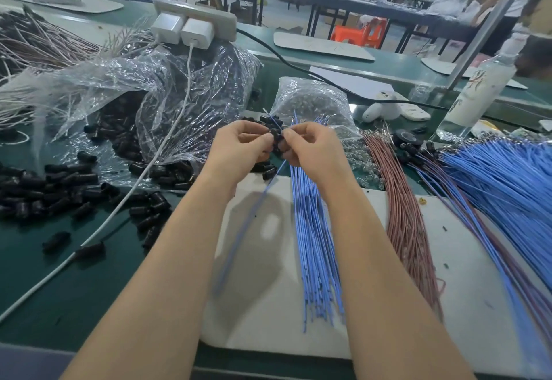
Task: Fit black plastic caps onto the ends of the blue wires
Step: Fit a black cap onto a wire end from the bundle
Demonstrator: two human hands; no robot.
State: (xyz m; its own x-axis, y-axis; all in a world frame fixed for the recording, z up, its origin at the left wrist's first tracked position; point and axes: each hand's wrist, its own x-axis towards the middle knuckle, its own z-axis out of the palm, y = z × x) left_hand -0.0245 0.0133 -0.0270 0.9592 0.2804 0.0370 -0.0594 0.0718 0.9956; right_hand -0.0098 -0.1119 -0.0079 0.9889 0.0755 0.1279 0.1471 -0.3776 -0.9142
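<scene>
The caps (59, 182) are black plastic with a dull sheen. The blue wires (316, 245) have smooth, matt plastic insulation, as do the pinkish-brown wires (406, 221). The bags (167, 81) are clear, crinkled, glossy film. The bench (74, 305) has a matt green covering, and the pale board (268, 305) on it looks smooth and matt. The chargers (197, 33) are glossy white plastic.

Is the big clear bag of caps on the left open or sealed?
Open. The clear bag lies slack, and black caps spill from its mouth onto the green table.
</scene>
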